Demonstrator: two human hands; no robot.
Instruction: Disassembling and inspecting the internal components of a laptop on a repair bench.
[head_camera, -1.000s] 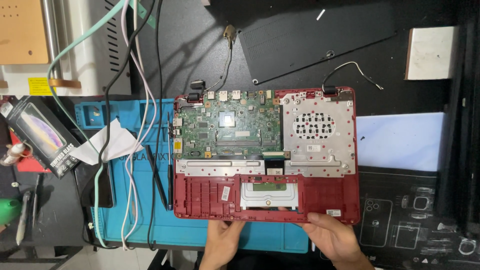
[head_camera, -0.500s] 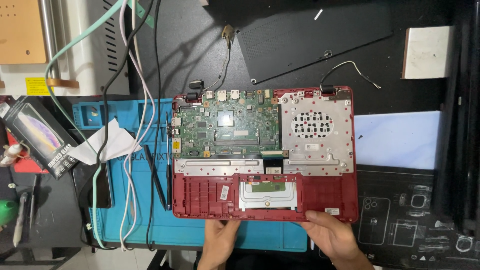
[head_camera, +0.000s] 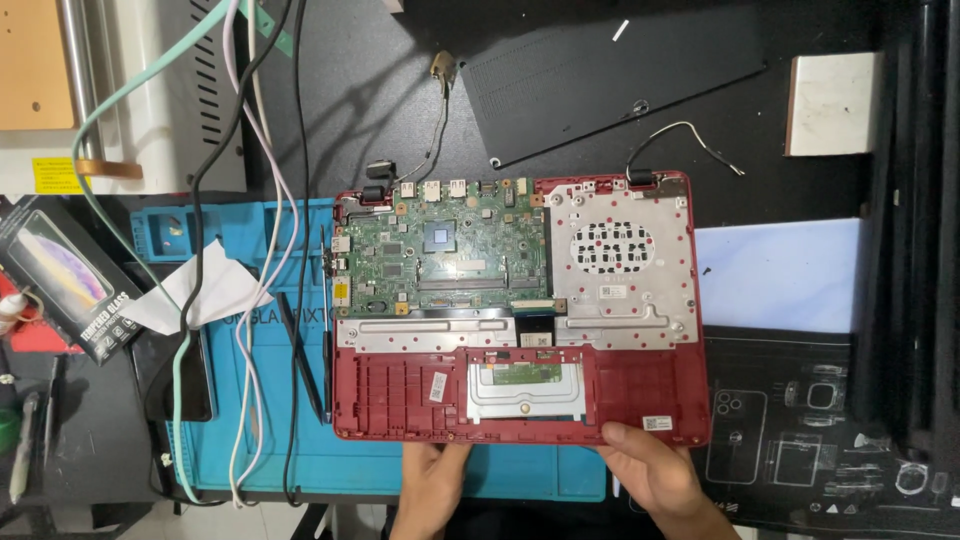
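- Head view: an opened red plastic laptop base (head_camera: 520, 400) lies partly on a blue rubber work mat (head_camera: 270, 440), its green circuit board (head_camera: 440, 250) and silver perforated metal plate (head_camera: 615, 260) exposed.
- The left hand (head_camera: 432, 485) touches the base's near edge from below, fingers together against it; whether it grips, I cannot tell.
- The right hand (head_camera: 655, 470) rests on the near right corner, thumb on top of the red shell, pinching its edge.
- A flat black bottom cover (head_camera: 610, 80) lies well beyond the base; white, black and green cables (head_camera: 245, 330) trail over the mat at left.
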